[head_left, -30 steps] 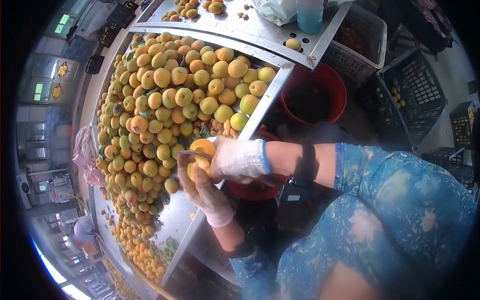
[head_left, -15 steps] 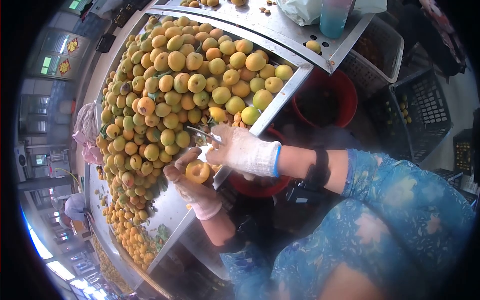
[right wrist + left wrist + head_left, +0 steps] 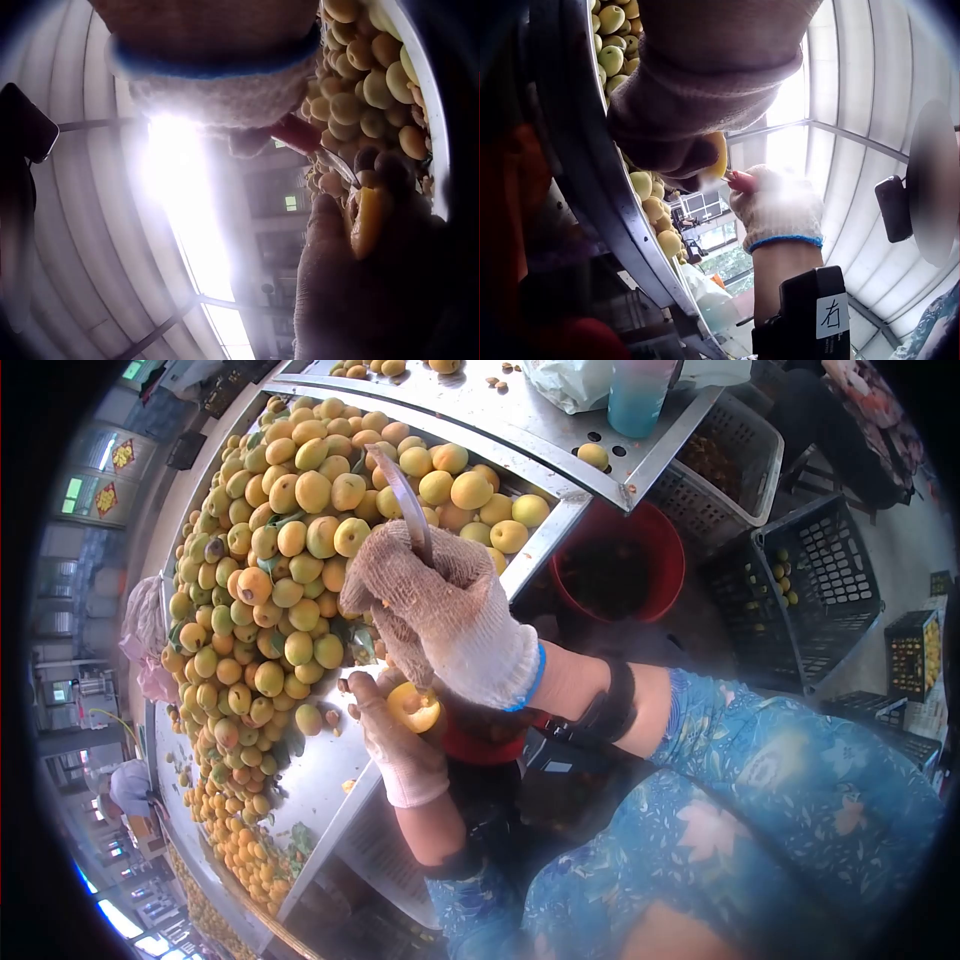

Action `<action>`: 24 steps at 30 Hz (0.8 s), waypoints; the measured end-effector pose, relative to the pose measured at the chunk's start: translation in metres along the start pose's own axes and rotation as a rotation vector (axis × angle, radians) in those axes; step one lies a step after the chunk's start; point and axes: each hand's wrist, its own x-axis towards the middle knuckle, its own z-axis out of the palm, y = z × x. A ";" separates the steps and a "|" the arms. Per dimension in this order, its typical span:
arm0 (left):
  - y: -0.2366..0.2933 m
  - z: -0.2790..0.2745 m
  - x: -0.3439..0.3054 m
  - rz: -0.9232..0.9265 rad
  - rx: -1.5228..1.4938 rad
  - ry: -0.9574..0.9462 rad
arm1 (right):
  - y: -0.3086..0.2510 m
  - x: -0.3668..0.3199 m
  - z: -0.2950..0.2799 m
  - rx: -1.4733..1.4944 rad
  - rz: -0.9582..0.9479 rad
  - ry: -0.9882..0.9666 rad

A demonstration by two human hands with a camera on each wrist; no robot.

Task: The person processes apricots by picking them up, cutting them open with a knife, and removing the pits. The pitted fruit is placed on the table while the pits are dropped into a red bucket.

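Observation:
A cut fruit half (image 3: 413, 710) with orange flesh is held in the gloved left hand (image 3: 402, 755), low at the table edge. Just above it, the gloved right hand (image 3: 445, 615) grips a narrow curved tool (image 3: 412, 510) that sticks up past the fist in the head view. Both wrist views show a red handle (image 3: 741, 181) (image 3: 300, 135) in the right hand. Its metal blade (image 3: 339, 166) reaches the orange flesh (image 3: 366, 221) in the right wrist view. Whether a stone is inside the fruit, I cannot tell.
Whole yellow-green fruits (image 3: 270, 560) are heaped on the metal table, whose raised rim (image 3: 545, 540) runs beside the hands. A red bucket (image 3: 670, 575), white basket (image 3: 765, 490) and dark crate (image 3: 850, 550) stand to the right. A blue-green bottle (image 3: 637, 405) stands at the top.
The right hand has swung up and over the left, its tool now pointing upward in the head view. The left hand keeps its fruit half, turned somewhat. The head view has shifted slightly.

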 end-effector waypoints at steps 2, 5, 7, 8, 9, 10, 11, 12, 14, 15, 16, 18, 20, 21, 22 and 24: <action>0.000 0.001 0.000 -0.023 0.010 0.031 | -0.002 -0.002 -0.003 -0.031 -0.011 -0.057; -0.005 0.003 0.001 -0.092 -0.180 -0.005 | 0.012 -0.002 -0.005 -0.169 -0.200 -0.140; -0.006 0.007 -0.004 0.259 0.294 0.009 | 0.013 -0.003 -0.007 -0.278 -0.375 -0.166; -0.033 -0.006 0.014 0.326 0.205 -0.021 | 0.008 -0.005 -0.010 -0.364 -0.324 -0.273; -0.034 -0.010 0.018 0.325 0.205 -0.021 | 0.005 -0.007 -0.011 -0.448 -0.270 -0.380; -0.033 -0.014 0.019 0.689 0.642 -0.004 | 0.003 -0.009 -0.006 -0.425 -0.228 -0.376; -0.033 -0.017 0.019 1.047 1.085 0.014 | 0.005 -0.009 -0.006 -0.424 -0.225 -0.376; -0.034 -0.016 0.016 1.044 1.086 0.015 | 0.008 -0.008 -0.005 -0.329 -0.167 -0.316; -0.018 0.002 0.000 0.211 0.167 -0.014 | 0.028 0.004 -0.002 -0.169 -0.332 -0.187; -0.017 0.000 0.000 0.210 0.167 -0.013 | 0.023 0.006 -0.004 -0.169 -0.330 -0.187; -0.016 -0.003 0.001 0.149 0.097 -0.014 | 0.012 0.006 -0.004 0.041 -0.092 -0.096; -0.008 0.001 -0.003 0.076 0.020 0.002 | 0.010 0.012 -0.006 0.191 0.181 0.064; -0.010 0.000 0.000 0.057 -0.062 -0.003 | 0.012 0.014 -0.008 0.184 0.176 0.075; -0.012 -0.001 0.000 0.035 -0.139 -0.008 | 0.012 0.014 -0.008 0.181 0.170 0.092; -0.012 -0.004 -0.001 0.033 -0.138 -0.005 | 0.013 0.016 -0.014 0.193 0.210 0.056; -0.012 -0.007 -0.001 -0.003 -0.164 -0.034 | 0.017 0.019 -0.019 0.231 0.244 0.052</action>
